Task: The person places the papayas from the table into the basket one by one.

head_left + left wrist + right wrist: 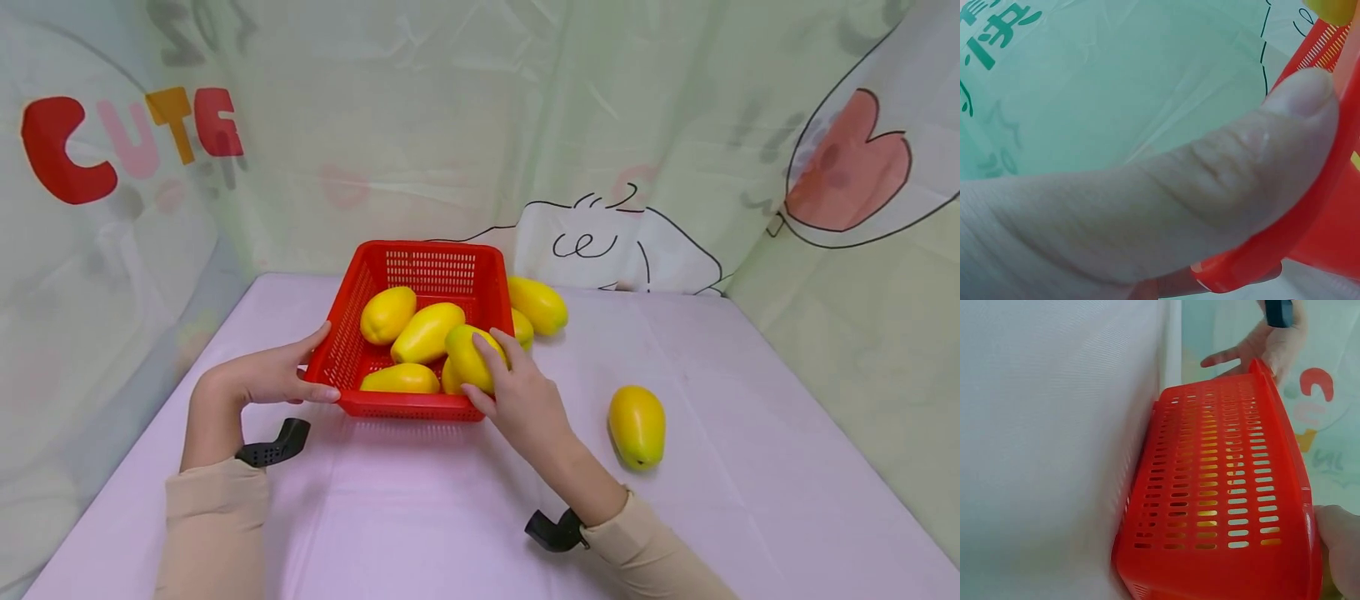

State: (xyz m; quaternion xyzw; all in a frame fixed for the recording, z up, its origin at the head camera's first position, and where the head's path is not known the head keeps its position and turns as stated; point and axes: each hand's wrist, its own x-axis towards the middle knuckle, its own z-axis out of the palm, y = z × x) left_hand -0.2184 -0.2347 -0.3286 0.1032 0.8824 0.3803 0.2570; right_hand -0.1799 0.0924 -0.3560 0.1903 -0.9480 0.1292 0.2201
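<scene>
The right hand (525,400) grips a yellow mango (472,357) over the red basket (431,267) mid-frame. The left hand (273,375) holds the basket's rim. Next, the mango likely needs letting go inside.

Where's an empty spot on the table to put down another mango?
Bare cloth lies in front of the basket between the two arms, left of the left hand, and right of the lone mango. It is crowded inside the basket, where the right hand grips a mango.

Mango (522,328) half hidden behind basket (420,406)
</scene>
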